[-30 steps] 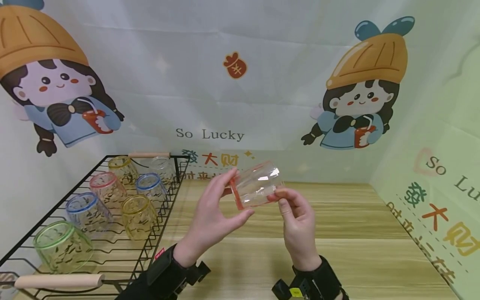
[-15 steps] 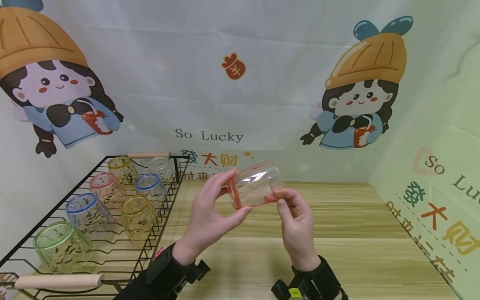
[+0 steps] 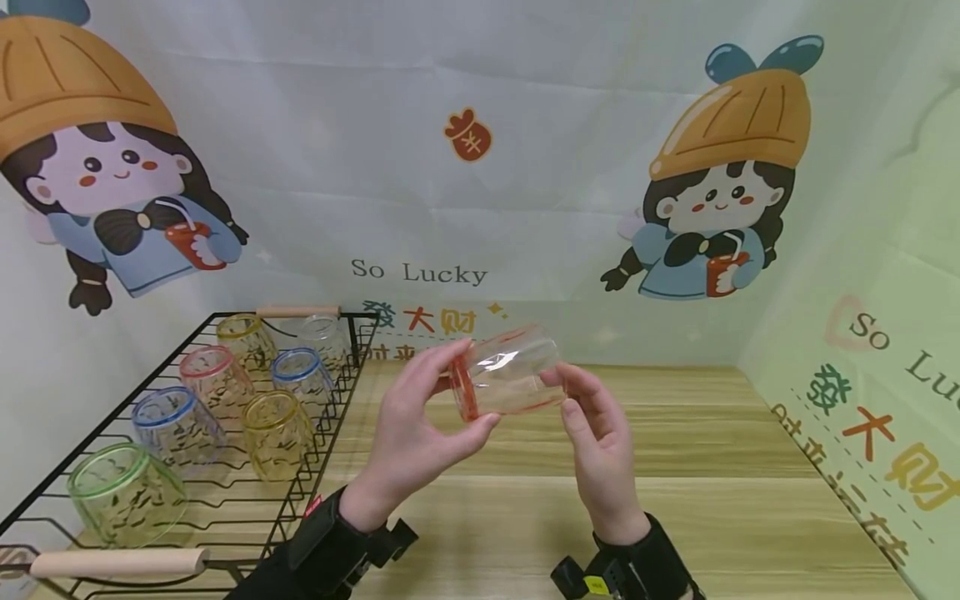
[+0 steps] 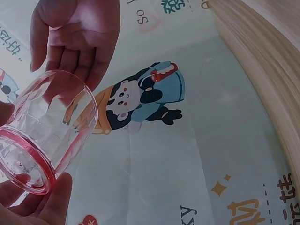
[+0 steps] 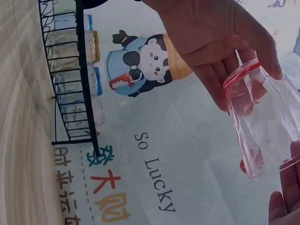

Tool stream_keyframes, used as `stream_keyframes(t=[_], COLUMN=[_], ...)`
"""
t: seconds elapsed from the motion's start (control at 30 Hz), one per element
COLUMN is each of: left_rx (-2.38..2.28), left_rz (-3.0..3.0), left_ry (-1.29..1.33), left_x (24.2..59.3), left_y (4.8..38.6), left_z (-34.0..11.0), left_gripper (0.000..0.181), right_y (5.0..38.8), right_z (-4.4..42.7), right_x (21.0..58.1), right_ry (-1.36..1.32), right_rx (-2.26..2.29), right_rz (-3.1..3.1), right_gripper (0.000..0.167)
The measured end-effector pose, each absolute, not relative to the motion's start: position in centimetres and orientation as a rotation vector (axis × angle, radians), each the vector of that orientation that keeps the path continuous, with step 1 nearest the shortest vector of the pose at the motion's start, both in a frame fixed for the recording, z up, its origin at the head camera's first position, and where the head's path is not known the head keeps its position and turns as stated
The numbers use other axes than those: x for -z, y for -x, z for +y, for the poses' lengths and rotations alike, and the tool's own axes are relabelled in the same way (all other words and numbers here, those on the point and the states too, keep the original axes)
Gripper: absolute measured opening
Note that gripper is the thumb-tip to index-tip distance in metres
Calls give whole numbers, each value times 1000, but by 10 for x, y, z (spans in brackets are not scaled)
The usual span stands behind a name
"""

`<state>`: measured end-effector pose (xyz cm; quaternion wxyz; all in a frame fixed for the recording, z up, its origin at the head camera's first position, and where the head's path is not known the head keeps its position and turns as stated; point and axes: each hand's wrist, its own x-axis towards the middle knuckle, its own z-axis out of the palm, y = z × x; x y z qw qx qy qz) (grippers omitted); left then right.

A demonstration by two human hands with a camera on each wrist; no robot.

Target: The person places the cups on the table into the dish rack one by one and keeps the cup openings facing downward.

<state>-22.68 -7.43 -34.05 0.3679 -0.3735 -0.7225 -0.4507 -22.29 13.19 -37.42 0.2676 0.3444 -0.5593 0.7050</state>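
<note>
A clear drinking glass with a red base is tilted in mid-air above the table, its base toward the left. My left hand grips it around the base with thumb and fingers, as the left wrist view also shows on the red-based glass. At the mouth end, my right hand has its fingertips at the rim, partly seen through the glass. Its thumb stands apart from the fingers in the right wrist view.
A black wire rack with wooden handles stands at the left. Several upside-down glasses with coloured bases sit in it, such as a green one. The wood-grain table meets a printed cloth behind.
The fingers and thumb of my right hand have loosened from their pinch on the rim and moved slightly right. The glass has shifted slightly left and turned a little in my left hand.
</note>
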Motion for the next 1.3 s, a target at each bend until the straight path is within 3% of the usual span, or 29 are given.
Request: stream_keyframes(t=[1.3], left_rx=[1033], left_rz=[-1995], left_ry=[836], left_x=[323], left_y=[212], left_z=[-117], left_gripper=[75], right_y=[228], right_z=[159], right_x=[374], right_ry=[-984], right_rx=[-1709], right_rz=[-1673], right_gripper=[42])
